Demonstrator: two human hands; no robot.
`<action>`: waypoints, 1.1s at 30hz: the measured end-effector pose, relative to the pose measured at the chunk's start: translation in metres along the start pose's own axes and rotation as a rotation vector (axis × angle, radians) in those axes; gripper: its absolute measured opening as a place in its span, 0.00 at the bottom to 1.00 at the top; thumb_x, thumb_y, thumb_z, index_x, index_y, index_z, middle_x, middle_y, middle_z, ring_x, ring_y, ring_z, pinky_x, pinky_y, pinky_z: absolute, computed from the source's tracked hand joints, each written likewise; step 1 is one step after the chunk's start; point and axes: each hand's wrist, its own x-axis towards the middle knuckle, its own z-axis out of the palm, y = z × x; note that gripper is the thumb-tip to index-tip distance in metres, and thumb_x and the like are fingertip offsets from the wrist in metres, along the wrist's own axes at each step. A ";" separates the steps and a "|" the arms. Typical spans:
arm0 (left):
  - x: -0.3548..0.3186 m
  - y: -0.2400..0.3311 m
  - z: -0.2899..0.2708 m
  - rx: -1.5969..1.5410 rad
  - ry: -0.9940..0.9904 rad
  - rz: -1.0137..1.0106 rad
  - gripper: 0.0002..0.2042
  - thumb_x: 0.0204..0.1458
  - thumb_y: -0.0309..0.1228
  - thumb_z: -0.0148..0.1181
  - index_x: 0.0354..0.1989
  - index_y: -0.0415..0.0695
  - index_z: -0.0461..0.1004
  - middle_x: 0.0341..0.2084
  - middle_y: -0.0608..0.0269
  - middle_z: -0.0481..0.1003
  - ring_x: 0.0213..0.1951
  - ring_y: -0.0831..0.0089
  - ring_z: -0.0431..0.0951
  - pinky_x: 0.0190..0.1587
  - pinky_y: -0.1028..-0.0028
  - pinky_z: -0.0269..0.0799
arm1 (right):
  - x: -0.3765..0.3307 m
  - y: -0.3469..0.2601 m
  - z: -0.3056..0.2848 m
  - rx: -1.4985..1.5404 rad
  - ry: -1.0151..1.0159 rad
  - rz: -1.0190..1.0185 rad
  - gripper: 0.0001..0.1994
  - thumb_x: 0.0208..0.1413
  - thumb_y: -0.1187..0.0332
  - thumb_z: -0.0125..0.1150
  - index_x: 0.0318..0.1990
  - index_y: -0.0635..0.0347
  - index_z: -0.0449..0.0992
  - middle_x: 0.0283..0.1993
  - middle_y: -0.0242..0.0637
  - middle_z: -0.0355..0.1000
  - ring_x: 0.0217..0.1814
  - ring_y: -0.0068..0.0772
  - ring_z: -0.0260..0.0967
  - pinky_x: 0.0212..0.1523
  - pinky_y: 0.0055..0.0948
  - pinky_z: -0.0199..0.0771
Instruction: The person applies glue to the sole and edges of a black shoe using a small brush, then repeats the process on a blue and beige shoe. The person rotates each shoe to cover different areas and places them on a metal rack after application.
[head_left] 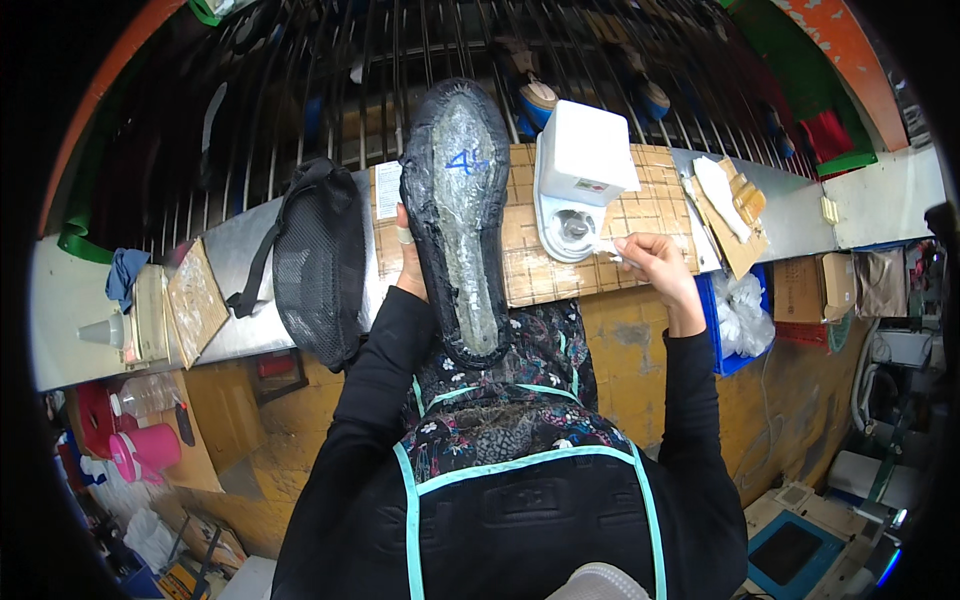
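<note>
Between the hands, left hand (408,262) grips the upturned shoe (455,215) while right hand (652,262) pinches a brush at the glue pot (572,228), so looks like loading glue, sole coating next.

The left hand (408,262) holds an upturned black shoe (457,215), sole side up, above the bench (640,215). The right hand (655,262) grips a small brush (604,247) beside a white glue container (578,175). A black mesh bag (318,262) lies left.
</note>
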 end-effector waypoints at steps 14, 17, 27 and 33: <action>0.007 -0.002 0.005 -0.098 -0.262 0.003 0.54 0.38 0.76 0.51 0.66 0.43 0.57 0.58 0.50 0.68 0.55 0.60 0.73 0.58 0.63 0.72 | 0.067 -0.112 0.102 -0.765 0.735 -1.054 0.08 0.46 0.64 0.72 0.34 0.51 0.84 0.36 0.28 0.71 0.30 0.22 0.65 0.42 0.31 0.52; 0.005 -0.002 0.005 -0.054 -0.241 -0.011 0.55 0.38 0.77 0.49 0.66 0.42 0.57 0.57 0.50 0.68 0.55 0.59 0.73 0.58 0.63 0.72 | 0.039 -0.097 0.110 -0.998 0.802 -1.248 0.10 0.45 0.63 0.72 0.36 0.47 0.82 0.36 0.28 0.72 0.30 0.20 0.66 0.44 0.33 0.45; 0.011 -0.002 0.004 -0.055 -0.330 -0.007 0.54 0.39 0.76 0.50 0.66 0.41 0.58 0.56 0.50 0.70 0.56 0.61 0.73 0.57 0.64 0.73 | 0.048 -0.095 0.102 -0.911 0.655 -1.153 0.08 0.45 0.61 0.72 0.34 0.43 0.83 0.36 0.24 0.70 0.30 0.20 0.63 0.39 0.32 0.46; 0.001 0.003 0.014 -0.025 -0.187 0.043 0.52 0.40 0.74 0.53 0.65 0.42 0.60 0.55 0.51 0.70 0.54 0.63 0.74 0.56 0.65 0.73 | 0.050 -0.088 0.089 -0.964 0.870 -1.172 0.10 0.45 0.62 0.72 0.37 0.43 0.83 0.36 0.26 0.71 0.32 0.21 0.66 0.43 0.32 0.45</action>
